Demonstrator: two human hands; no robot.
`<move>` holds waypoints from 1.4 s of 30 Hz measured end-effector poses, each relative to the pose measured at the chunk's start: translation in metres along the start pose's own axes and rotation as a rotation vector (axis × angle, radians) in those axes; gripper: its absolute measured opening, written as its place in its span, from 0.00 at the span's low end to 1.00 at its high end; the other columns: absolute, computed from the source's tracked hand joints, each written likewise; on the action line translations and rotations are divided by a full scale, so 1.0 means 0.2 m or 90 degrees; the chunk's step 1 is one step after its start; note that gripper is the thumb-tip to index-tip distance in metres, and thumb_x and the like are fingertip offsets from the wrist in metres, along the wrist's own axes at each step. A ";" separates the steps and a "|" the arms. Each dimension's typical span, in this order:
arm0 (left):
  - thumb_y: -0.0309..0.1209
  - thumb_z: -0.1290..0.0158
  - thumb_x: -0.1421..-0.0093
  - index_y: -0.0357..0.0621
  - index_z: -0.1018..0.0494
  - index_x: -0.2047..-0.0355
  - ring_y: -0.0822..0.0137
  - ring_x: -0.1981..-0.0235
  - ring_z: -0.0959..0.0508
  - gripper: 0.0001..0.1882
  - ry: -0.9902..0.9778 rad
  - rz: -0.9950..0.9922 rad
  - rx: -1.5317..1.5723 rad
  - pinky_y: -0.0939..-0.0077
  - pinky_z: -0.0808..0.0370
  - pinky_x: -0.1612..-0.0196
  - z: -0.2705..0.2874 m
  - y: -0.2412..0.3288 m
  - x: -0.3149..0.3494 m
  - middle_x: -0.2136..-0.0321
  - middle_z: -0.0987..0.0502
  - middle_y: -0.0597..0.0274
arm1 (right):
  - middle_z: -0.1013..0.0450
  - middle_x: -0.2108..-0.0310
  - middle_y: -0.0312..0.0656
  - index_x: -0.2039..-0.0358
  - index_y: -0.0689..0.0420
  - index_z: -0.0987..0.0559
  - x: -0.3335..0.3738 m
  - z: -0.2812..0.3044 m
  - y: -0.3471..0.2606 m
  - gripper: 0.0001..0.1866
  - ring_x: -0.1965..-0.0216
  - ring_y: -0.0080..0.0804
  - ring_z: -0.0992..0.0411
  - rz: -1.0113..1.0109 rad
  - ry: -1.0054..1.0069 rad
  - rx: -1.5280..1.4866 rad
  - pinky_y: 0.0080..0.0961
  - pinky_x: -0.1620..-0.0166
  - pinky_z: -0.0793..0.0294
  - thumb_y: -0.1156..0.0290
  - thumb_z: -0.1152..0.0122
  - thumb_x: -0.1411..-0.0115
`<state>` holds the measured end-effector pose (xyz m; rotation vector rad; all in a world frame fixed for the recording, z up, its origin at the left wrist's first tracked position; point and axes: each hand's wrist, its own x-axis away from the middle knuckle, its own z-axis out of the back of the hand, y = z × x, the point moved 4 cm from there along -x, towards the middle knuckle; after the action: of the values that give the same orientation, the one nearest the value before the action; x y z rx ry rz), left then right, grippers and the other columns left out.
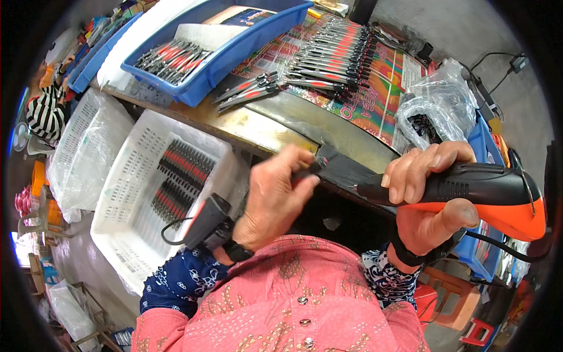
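In my right hand (428, 176) is a corded black and orange power tool (457, 186), with its thin metal tip pointing left. The fingers wrap over its top and the thumb lies along its lower side. My left hand (280, 190) is closed in a pinch at the table's front edge, left of the tip. Something small and dark shows at its fingertips, too hidden to name. A black strip (346, 169) lies over the edge between the two hands. Slim black, red and silver pen-like pieces (334, 56) are lined up on the table (258, 126) beyond.
A blue tray (199, 88) with more pen-like pieces stands at the back left. Below left, a white basket (126, 199) holds rows of black and red pieces. A clear plastic bag (440, 102) is at the right, near cables. An orange stool (448, 296) stands lower right.
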<state>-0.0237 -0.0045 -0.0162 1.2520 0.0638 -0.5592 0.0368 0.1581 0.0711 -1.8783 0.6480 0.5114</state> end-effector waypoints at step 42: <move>0.24 0.42 0.56 0.44 0.26 0.68 0.55 0.64 0.30 0.12 0.011 -0.423 -0.436 0.63 0.32 0.61 -0.37 -0.02 -0.82 0.69 0.29 0.58 | 0.36 0.85 0.35 0.68 0.59 0.37 0.05 0.23 -0.04 0.32 0.85 0.27 0.34 -0.066 0.166 0.148 0.25 0.76 0.30 0.45 0.32 0.54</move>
<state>-0.1476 0.1221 0.0125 0.5406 0.6498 -0.9927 0.0479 0.2019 0.0538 -1.7593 0.7430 0.1173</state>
